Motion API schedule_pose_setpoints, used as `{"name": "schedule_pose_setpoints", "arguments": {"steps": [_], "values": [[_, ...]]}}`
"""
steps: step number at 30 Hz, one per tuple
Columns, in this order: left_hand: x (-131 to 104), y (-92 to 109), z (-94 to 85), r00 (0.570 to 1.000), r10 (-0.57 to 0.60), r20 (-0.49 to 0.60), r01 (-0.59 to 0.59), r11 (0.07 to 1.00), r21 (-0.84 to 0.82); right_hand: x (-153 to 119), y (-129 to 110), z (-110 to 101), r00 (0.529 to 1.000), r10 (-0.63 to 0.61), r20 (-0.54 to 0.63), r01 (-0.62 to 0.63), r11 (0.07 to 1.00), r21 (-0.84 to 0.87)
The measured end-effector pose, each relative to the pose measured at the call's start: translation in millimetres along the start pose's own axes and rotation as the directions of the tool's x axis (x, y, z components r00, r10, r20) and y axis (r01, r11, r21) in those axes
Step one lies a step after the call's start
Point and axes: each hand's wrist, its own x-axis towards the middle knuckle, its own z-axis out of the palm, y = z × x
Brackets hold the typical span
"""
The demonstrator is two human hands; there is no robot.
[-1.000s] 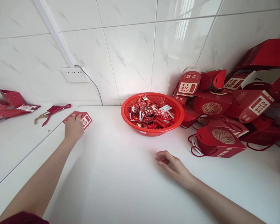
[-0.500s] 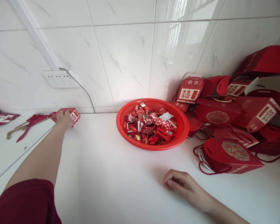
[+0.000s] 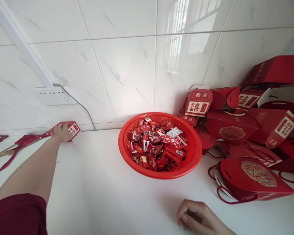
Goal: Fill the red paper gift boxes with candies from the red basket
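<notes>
From the head camera, a round red plastic basket [image 3: 159,164] with perforated walls sits on the white counter [image 3: 107,195] close to the tiled wall, filled about halfway with small wrapped sweets [image 3: 155,147], mostly glossy red foil with a few white and patterned wrappers, heaped loosely. To its right a pile of red paper gift boxes [image 3: 247,127] leans against the wall; they are matte card, boxy with curved flaps, some bearing white labels with red characters, others a round gold emblem, and thin red cord handles trail from the nearest ones. The left hand [image 3: 61,131] is stretched far out to the left along the base of the wall, fingers closed over the top of a small red box [image 3: 72,130] with a white label; the box lies on the counter touching the hand, just below a white wall socket [image 3: 54,95] with a grey cable running down from it. Just left of that hand lie flat red card pieces and a pair of scissors [image 3: 5,155], blurred. The right hand [image 3: 198,218] rests on the counter near the lower edge, in front of the basket and apart from it, fingers curled loosely inward with nothing in them. A dark red sleeve [image 3: 19,213] covers the left upper arm.
</notes>
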Motion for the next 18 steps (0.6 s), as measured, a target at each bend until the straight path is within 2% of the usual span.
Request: {"name": "schedule_pose_setpoints", "arguments": {"steps": [3, 5, 8, 9, 12, 14, 18], "values": [[-18.9, 19.5, -8.2, 0.991, 0.125, -0.037, -0.124, 0.992, 0.028, 0.6, -2.8, 0.7, 1.0, -0.016, -0.02, 0.016, 1.0, 0.023], [-39.1, 39.1, -11.2, 0.971, 0.227, -0.072, -0.224, 0.973, 0.047, 0.3, -4.5, 0.4, 0.999, -0.042, -0.023, 0.043, 0.998, 0.036], [-79.3, 77.3, -14.7, 0.92, 0.367, -0.135, -0.361, 0.93, 0.07, -0.1, -4.7, -0.5, 0.996, -0.086, -0.029, 0.088, 0.994, 0.057], [-94.4, 91.7, -16.9, 0.888, 0.422, -0.183, -0.412, 0.907, 0.091, 0.1, -4.1, -0.7, 0.994, -0.1, -0.031, 0.102, 0.993, 0.066], [-141.7, 135.7, -29.1, 0.773, 0.571, -0.276, -0.554, 0.82, 0.143, 2.4, -1.5, -0.5, 0.99, -0.135, -0.027, 0.137, 0.988, 0.071], [-175.5, 163.2, -39.9, 0.675, 0.668, -0.315, -0.658, 0.737, 0.155, 4.7, -0.4, 0.2, 0.988, -0.154, -0.022, 0.155, 0.986, 0.057], [-256.0, 206.9, -51.1, 0.4, 0.86, -0.317, -0.857, 0.473, 0.203, 7.4, -2.4, 1.1, 0.979, -0.203, -0.02, 0.203, 0.979, 0.003]]}}
